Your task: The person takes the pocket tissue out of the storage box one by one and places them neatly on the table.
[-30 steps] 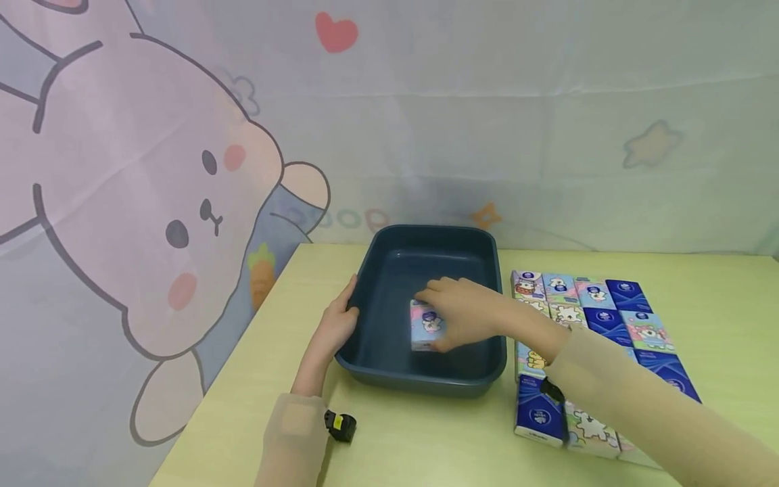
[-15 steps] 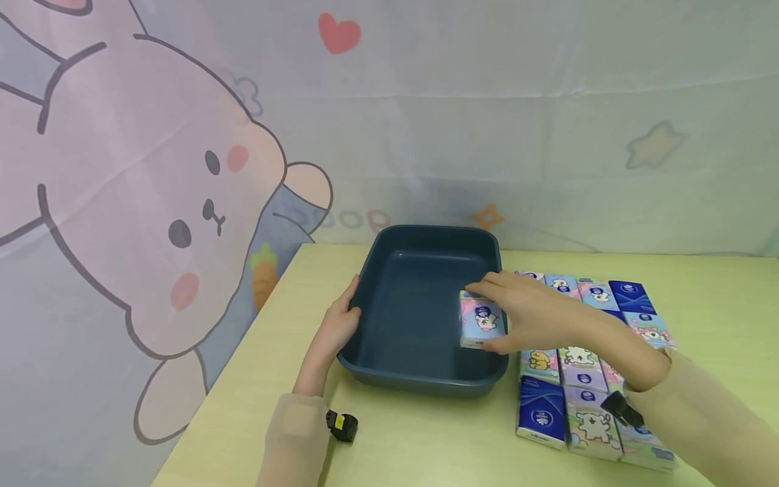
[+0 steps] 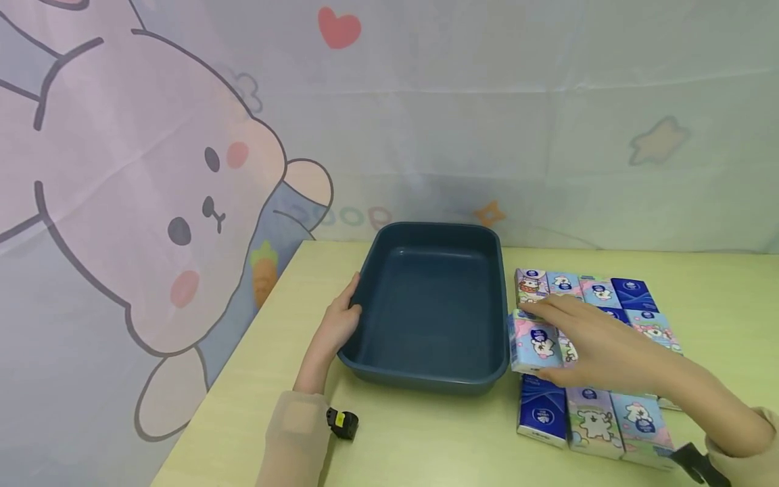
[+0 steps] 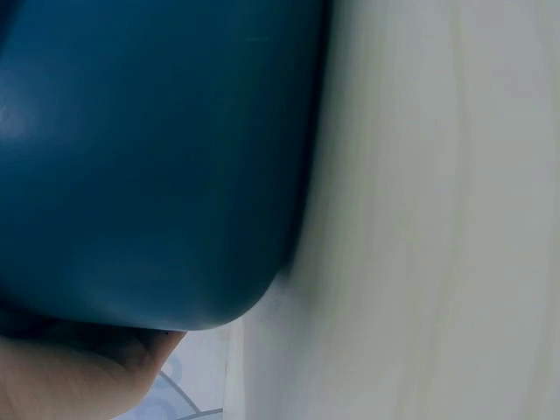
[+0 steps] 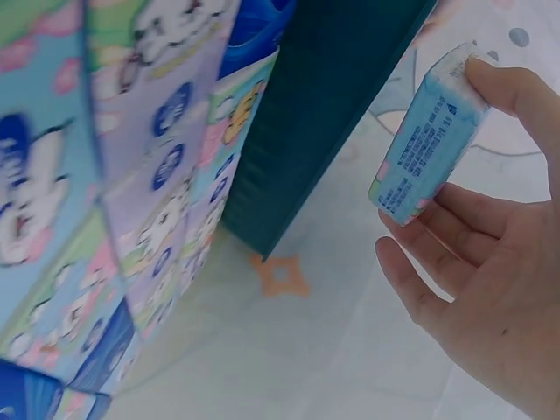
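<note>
My right hand pinches a small pink and blue tissue pack between thumb and fingers. It holds the pack above the rows of tissue packs, beside the tub's right rim. In the right wrist view, the same tissue pack shows its blue printed side, raised off the table. My left hand rests against the outer left wall of a dark blue plastic tub, with fingers stretched along it near the rim. The left wrist view shows part of that hand against the tub's side. Nothing lies inside the tub.
Several tissue packs, some cartoon-printed and some dark blue, lie in tight rows right of the tub on a pale yellow-green table. Behind the table hangs a cartoon cloth. A small black camera sits at the left wrist.
My right hand has lifted the tissue pack out of the tub and carried it right, past the rim to over the rows. My left hand has stayed at the tub's side.
</note>
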Demonstrator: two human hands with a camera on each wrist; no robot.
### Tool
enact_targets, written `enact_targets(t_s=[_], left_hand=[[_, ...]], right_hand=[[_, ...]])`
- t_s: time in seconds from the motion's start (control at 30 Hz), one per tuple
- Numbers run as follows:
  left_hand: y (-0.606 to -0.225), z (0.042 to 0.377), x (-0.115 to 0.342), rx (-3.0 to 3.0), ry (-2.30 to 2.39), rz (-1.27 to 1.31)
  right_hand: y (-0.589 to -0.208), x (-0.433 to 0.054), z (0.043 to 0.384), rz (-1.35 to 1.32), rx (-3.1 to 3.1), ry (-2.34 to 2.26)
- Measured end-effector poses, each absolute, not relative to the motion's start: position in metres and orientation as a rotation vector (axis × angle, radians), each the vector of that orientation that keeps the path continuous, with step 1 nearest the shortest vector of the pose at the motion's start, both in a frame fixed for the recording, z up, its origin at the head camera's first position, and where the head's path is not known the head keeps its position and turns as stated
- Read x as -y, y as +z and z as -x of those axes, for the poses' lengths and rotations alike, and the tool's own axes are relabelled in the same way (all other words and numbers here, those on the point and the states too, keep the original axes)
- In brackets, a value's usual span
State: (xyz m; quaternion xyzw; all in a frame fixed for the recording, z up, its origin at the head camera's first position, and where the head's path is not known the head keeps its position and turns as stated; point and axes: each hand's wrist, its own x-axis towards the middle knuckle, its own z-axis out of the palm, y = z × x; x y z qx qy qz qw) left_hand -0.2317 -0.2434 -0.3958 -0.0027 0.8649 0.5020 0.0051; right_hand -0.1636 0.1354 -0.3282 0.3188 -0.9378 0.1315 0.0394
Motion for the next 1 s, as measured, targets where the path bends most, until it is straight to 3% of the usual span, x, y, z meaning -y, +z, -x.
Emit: enact_targets(t_s=[1.0], left_hand=[[-0.394,0.23,0.244,-2.697,1.537,0.03]], right_hand=[[-0.405,-0.25,0.12,-0.507,3.1,0.215]])
